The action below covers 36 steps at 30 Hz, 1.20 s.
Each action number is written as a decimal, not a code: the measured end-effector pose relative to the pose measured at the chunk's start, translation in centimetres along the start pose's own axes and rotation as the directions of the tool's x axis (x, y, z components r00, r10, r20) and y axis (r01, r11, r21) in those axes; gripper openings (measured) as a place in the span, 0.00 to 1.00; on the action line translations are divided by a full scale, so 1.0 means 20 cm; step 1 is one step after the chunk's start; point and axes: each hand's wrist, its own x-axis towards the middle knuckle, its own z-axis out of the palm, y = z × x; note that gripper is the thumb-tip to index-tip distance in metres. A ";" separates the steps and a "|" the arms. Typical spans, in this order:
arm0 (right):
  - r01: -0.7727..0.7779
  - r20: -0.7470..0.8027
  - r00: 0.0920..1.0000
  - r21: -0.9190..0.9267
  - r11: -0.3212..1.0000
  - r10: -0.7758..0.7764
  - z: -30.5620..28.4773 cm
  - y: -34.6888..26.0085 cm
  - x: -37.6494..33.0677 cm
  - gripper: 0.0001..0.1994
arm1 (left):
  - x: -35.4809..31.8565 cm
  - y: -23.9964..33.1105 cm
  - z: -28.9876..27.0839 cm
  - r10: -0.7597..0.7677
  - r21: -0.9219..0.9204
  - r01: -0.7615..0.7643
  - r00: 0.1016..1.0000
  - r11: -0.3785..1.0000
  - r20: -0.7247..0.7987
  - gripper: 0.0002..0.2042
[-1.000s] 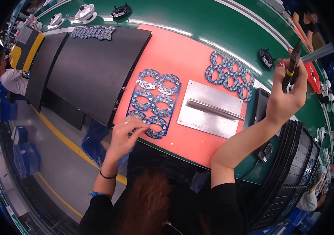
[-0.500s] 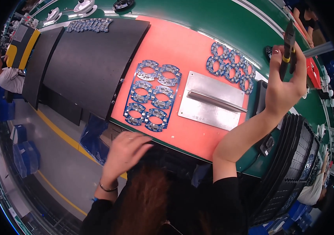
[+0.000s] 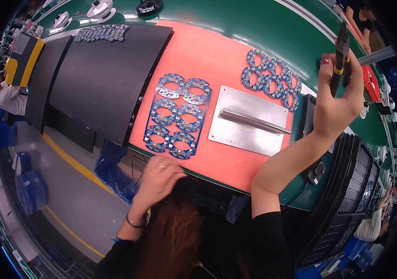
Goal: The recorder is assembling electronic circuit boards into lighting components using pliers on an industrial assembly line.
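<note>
Two hands are in view. The right hand (image 3: pixel 336 104) is raised above the right end of the desk (image 3: pixel 263 28), its fingers (image 3: pixel 354 74) clamped around a pair of pliers (image 3: pixel 339 63) with black grips and a yellow band, held roughly upright. The left hand (image 3: pixel 159 179) is low at the near desk edge, close to the person's hair; its fingers are curled loosely and hold nothing visible. On the orange mat (image 3: pixel 198 56) lies a blue circuit board panel (image 3: pixel 177 116) of six ring-shaped units in two columns, just beyond the left hand. A metal plate (image 3: pixel 247 121) carrying a grey bar (image 3: pixel 254 122) lies beside the panel on its right. A second blue panel (image 3: pixel 270 78) lies beyond the plate. Black sheets (image 3: pixel 100 74) cover the desk's left part.
</note>
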 end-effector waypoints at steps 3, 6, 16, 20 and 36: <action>0.010 0.012 1.000 0.009 1.000 -0.010 0.00 0.00 0.02 0.19 | -0.14 -0.06 -0.23 -0.243 0.187 0.234 0.969 0.954 0.030 0.07; 0.006 0.022 1.000 0.017 1.000 -0.007 0.02 0.00 0.02 0.19 | -0.17 -0.09 -0.33 -0.337 0.316 0.320 0.941 0.893 -0.001 0.07; 0.105 0.059 0.993 0.018 0.994 -0.106 0.05 -0.10 0.02 0.21 | 0.24 -0.02 0.02 0.048 0.049 -0.047 0.999 0.998 -0.015 0.08; 0.124 0.056 0.991 0.000 0.992 -0.123 0.05 -0.09 0.02 0.22 | 0.26 -0.08 0.07 0.096 0.110 -0.099 0.995 0.989 0.031 0.06; 0.132 0.055 0.990 -0.014 0.991 -0.131 0.07 -0.08 0.03 0.22 | 0.26 -0.16 0.04 0.177 -0.063 -0.182 0.981 0.981 -0.083 0.06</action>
